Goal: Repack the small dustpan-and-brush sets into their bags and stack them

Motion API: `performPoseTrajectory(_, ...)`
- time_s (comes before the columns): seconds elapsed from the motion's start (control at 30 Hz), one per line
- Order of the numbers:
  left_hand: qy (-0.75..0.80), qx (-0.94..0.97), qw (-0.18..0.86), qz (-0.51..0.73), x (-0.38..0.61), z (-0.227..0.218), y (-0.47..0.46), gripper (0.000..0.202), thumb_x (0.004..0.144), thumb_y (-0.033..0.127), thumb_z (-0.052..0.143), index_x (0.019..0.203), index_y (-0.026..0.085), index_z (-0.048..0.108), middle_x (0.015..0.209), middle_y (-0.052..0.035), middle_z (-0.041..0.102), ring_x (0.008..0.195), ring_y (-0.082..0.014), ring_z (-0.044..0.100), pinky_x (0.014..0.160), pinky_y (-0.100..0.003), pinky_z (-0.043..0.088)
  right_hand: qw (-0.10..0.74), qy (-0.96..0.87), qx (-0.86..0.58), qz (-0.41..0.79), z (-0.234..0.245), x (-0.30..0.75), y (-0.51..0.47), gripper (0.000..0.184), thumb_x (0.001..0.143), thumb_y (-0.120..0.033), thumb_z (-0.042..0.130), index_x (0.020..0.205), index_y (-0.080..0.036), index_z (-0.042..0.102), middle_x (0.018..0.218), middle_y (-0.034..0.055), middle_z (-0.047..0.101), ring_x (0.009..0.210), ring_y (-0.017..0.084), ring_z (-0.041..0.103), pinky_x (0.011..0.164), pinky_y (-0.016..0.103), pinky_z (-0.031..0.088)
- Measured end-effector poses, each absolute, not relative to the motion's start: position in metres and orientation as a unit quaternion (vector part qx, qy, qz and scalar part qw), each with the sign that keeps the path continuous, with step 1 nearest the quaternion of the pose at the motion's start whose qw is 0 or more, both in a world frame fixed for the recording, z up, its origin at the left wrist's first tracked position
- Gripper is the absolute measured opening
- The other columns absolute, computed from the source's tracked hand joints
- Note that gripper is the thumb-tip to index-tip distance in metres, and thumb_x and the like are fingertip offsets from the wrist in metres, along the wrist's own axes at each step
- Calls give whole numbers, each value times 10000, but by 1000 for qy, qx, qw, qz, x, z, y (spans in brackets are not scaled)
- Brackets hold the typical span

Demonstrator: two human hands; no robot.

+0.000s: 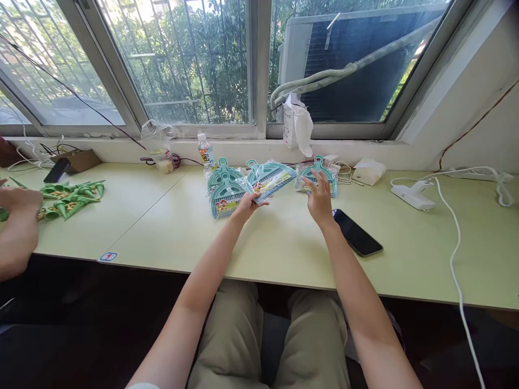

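My left hand [248,205] is closed on the lower edge of a packaged teal dustpan-and-brush set [271,181], which is tilted above the table. Clear plastic with a colourful printed label wraps it. Just left of it, more packaged teal sets [225,195] lie overlapping. Over at the right, my right hand [319,197] rests at another packaged set [332,182], fingers apart and partly covering its front. Whether those fingertips press on the wrapper I cannot tell.
A black phone [357,233] lies beside my right forearm. Behind stand a bottle [206,151] and a tissue pack [297,125]. A white power strip [413,195] trails a cable at right. Another person's hand [18,216] is near green cone-shaped pieces [75,198] at left.
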State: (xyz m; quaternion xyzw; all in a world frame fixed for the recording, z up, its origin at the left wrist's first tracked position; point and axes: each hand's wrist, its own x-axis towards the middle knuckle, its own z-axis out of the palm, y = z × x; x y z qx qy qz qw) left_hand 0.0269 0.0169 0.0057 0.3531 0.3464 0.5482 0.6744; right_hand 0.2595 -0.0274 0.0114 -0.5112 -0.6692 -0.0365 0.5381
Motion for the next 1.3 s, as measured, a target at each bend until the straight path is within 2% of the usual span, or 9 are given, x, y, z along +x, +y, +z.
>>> performPoseTrajectory(0.13,355,387,695,492,20,7,13,219,747,37,553,957,98,536,728,-27,628,581,-123,624,599,-286,604,489,-691,-519,-119,9,265,-26,283,816,-161,580,1051,-291,670,1348,52,509,1359,279,323,1087,548,278)
performPoseTrajectory(0.27,350,414,721,431,19,3,11,217,787,113,550,1000,80,581,794,-80,677,650,-154,672,673,-277,593,561,-688,-460,32,13,273,-23,45,774,-265,673,740,-256,700,1067,40,653,1119,246,543,1032,493,367)
performPoseTrajectory(0.4,275,457,769,351,16,0,10,362,850,289,517,1152,93,562,1100,-175,675,859,-214,698,756,-288,570,615,-645,-413,189,20,270,-28,146,706,-302,732,643,-227,624,1046,30,677,1110,228,553,1050,463,348)
performPoseTrajectory(0.5,271,464,773,337,16,-1,8,386,824,233,529,1183,93,550,1166,-173,653,953,-228,680,817,-308,551,620,-617,-407,262,19,263,-30,224,722,-333,711,622,-229,540,952,22,712,1060,218,583,1056,455,334)
performPoseTrajectory(0.67,291,441,782,332,20,-4,6,400,767,163,559,1159,82,563,1146,-154,662,1015,-260,661,937,-381,505,607,-629,-448,186,11,260,-26,181,803,-341,608,685,-231,526,873,33,717,939,210,619,963,416,402)
performPoseTrajectory(0.87,288,496,747,336,25,-4,3,408,701,50,591,1108,73,575,1081,-140,679,930,-219,687,980,-396,486,619,-618,-466,134,4,268,-20,155,759,-318,629,678,-211,551,1207,81,607,1143,234,529,883,376,469)
performPoseTrajectory(1.0,260,540,729,332,26,-1,-1,418,724,78,619,1136,85,556,1066,-133,681,911,-227,693,988,-442,477,645,-575,-461,202,-3,269,-14,144,717,-332,662,738,-204,600,1264,77,571,1041,211,576,712,309,541)
performPoseTrajectory(1.2,274,592,690,312,23,3,-4,510,721,124,668,1209,107,522,1058,-148,680,917,-252,690,952,-452,488,631,-505,-447,383,-11,274,-9,680,614,-289,742,1258,-261,525,1019,20,684,777,135,630,586,236,540)
performPoseTrajectory(1.3,269,603,674,330,23,11,-10,573,752,223,680,1286,141,487,1150,-162,639,1049,-282,637,919,-451,510,635,-458,-441,439,-13,279,-6,782,587,-263,745,1326,-273,490,847,-34,676,642,95,604,578,224,542)
